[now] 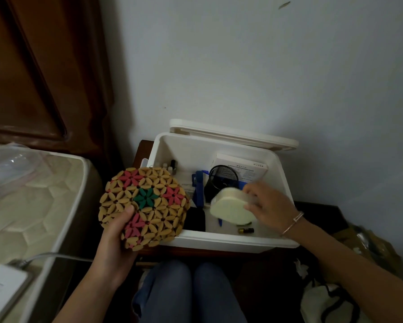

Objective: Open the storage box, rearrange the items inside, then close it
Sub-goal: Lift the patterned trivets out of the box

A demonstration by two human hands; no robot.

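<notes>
**Left.** A mattress [32, 206] edge with a white power strip [2, 285] beside it; neither is involved.

**Left hand** [116, 236]. It grips the near rim of a round woven mat [144, 203]. The thumb is pressed on the mat's face; the fingers are beneath, out of sight. The mat overlaps the box's near-left corner.

**Centre.** The storage box [219, 238] sits open on a dark low desk [317, 206] against the wall, mouth upward. Its long axis runs left to right, parallel with the wall. The lid [233, 134] is tipped back along the far edge. Inside are a black mesh cup [221, 180], a white booklet [242, 166] behind it, and a small brown bottle [244, 230] lying near the front wall.

**Right hand** [270, 206]. Its fingers are curled round the right side of a pale round tub [230, 208], held tilted over the box interior, just in front of the cup. This area is blurred.

**Risks, as judged.**
- The mat is held at one edge only and may droop or slip.
- The tilted tub could strike the cup and topple it.
- The lid, if merely leaning, could drop onto the hands.
</notes>
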